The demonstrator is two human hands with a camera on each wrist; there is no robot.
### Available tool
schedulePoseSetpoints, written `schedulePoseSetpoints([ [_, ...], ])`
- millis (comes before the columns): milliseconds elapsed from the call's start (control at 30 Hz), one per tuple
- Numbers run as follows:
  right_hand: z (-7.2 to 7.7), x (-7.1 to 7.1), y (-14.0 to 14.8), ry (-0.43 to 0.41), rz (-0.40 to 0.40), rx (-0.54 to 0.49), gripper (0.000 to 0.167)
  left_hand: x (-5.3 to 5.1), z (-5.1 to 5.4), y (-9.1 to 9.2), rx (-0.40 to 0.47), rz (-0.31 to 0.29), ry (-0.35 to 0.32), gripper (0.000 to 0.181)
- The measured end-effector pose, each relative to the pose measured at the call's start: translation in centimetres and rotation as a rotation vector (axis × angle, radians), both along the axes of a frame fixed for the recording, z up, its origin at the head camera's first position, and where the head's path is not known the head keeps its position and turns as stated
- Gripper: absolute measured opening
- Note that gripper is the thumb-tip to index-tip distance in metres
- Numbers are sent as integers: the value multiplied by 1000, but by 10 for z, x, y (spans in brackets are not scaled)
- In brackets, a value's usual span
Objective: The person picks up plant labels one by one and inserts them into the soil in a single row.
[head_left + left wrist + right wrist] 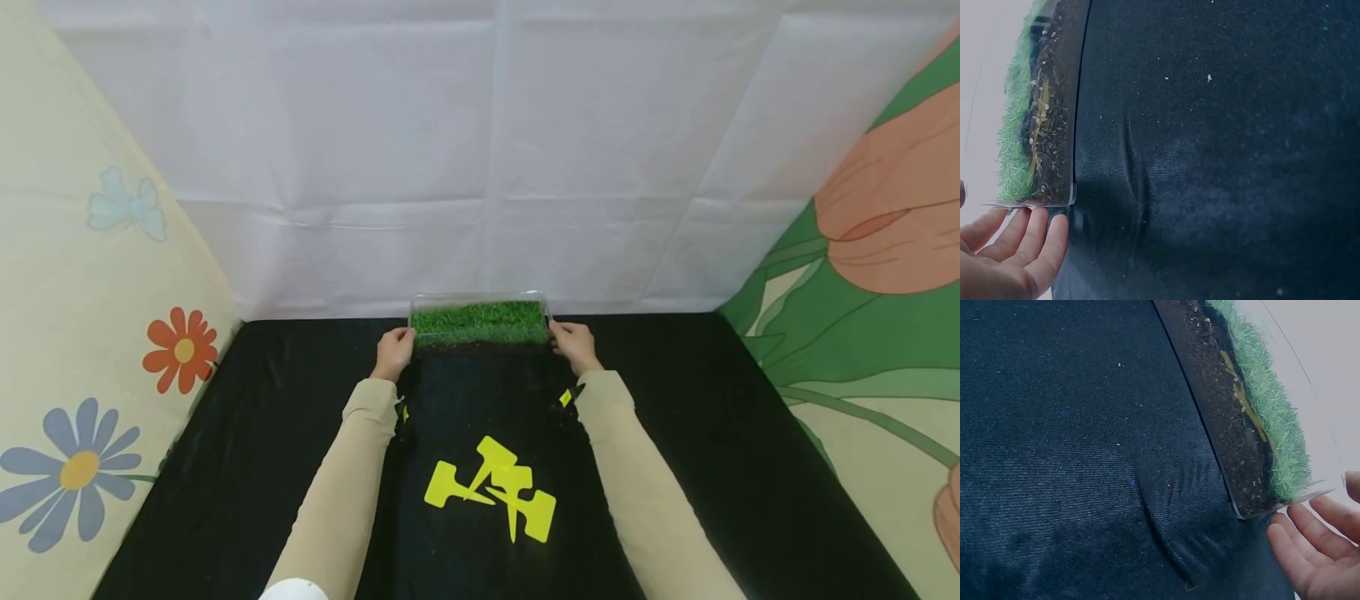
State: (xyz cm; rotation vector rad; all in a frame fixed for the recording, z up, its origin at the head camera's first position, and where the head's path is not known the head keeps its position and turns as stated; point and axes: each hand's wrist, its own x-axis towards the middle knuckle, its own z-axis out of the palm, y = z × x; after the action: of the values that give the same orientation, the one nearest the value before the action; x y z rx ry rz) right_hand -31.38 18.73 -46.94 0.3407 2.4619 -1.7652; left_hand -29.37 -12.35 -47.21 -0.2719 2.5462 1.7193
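Holding the clear box (1073, 195) by its two ends, the left hand (393, 354) and the right hand (573, 346) each pinched it, with fingers on the outside and a thumb by the rim. The box was at the far end of the black cloth (675, 417), close to the white sheet (480, 167). It already had dirt (1054, 119) in it and green grass (480, 321) on top, so the filling looked done. Four yellow tags (513, 479) lay in a messy pile, well apart from the box, and no hand touched them. No tag stood in the grass, so any work with them seemed not yet started.
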Motion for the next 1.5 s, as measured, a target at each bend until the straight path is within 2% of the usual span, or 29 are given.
schedulePoseSetpoints([
  [467,2,1,-2,-24,0,-18,44,-2,-6,1,8,37,-7,40],
  [933,-2,1,-3,2,-51,2,41,1,-9,0,30,16,-7,41],
  [1200,-2,1,-1,-14,-32,14,42,1,-11,-3,80,6,-27,43],
  [1500,0,2,1,-18,2,4,43,5,-8,-2,75,20,-28,41],
])
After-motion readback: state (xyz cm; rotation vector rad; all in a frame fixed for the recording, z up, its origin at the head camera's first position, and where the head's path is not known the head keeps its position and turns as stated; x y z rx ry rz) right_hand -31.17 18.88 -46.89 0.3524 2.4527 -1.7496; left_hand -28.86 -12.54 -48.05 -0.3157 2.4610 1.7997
